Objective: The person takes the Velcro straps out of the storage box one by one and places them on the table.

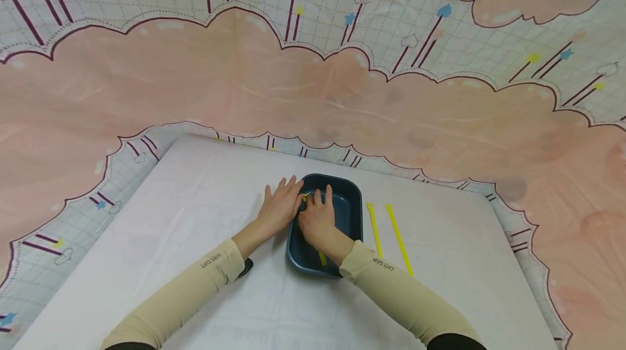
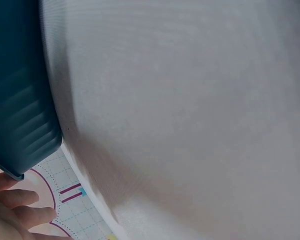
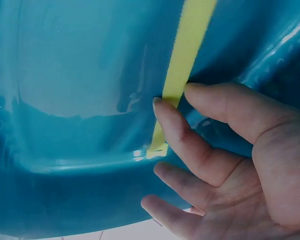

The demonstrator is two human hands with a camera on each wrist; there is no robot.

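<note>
A dark blue rectangular tray (image 1: 348, 219) rests on the white tabletop. My left hand (image 1: 280, 207) lies along the tray's left rim, fingers mostly straight and spread; in the left wrist view, the fingers (image 2: 32, 216) show beside the tray's corner. Inside the tray, my right hand (image 1: 319, 225) pinches a yellow strap (image 3: 187, 50) between thumb and index finger, while the other fingers stay extended. That strap runs lengthwise along the tray floor, its wider end (image 3: 157, 151) near the far wall. In the head view the right hand covers much of it.
Two more yellow straps, one (image 1: 374, 230) nearer the tray and another (image 1: 400, 240) farther right, lie on the white tabletop (image 1: 220, 187). Beyond the table's edges hangs or lies a pink cloth (image 1: 244, 83) with cloud patterns. A small black object (image 1: 246, 267) shows at the left wrist.
</note>
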